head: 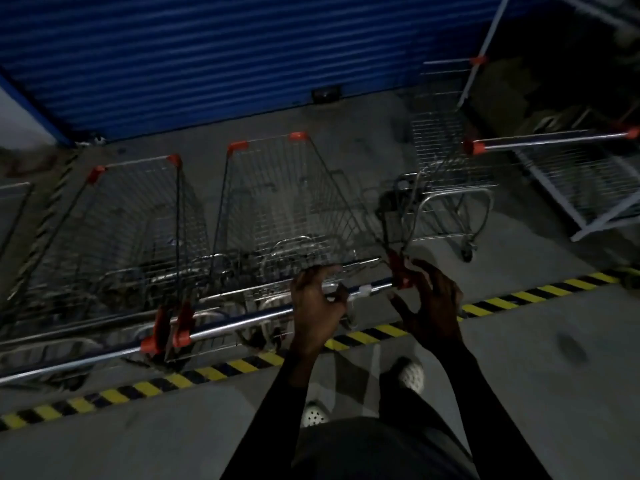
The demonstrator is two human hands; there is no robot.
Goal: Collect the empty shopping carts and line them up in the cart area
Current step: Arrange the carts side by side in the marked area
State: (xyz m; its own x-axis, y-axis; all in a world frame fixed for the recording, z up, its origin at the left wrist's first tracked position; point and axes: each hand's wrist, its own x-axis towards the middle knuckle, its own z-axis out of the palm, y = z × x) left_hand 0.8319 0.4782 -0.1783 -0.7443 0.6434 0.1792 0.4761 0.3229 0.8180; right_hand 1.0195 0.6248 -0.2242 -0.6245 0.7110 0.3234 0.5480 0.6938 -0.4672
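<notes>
Left hand (317, 301) on handle (242, 320), striped floor (173, 441)

The middle cart (284, 202), empty chrome wire with red corner caps, stands nose toward the blue shutter (207, 46), its handle bar just inside the striped floor line (138, 389). The left cart (131, 220), alike and empty, stands parallel just beside it, handles nearly in line. The right cart (446, 161) stands apart, farther in. A fourth cart (554, 137) shows at the far right.

You face a blue roller shutter (207, 46); yellow-and-black striped tape (214, 371) crosses the grey floor (519, 375) before you.
</notes>
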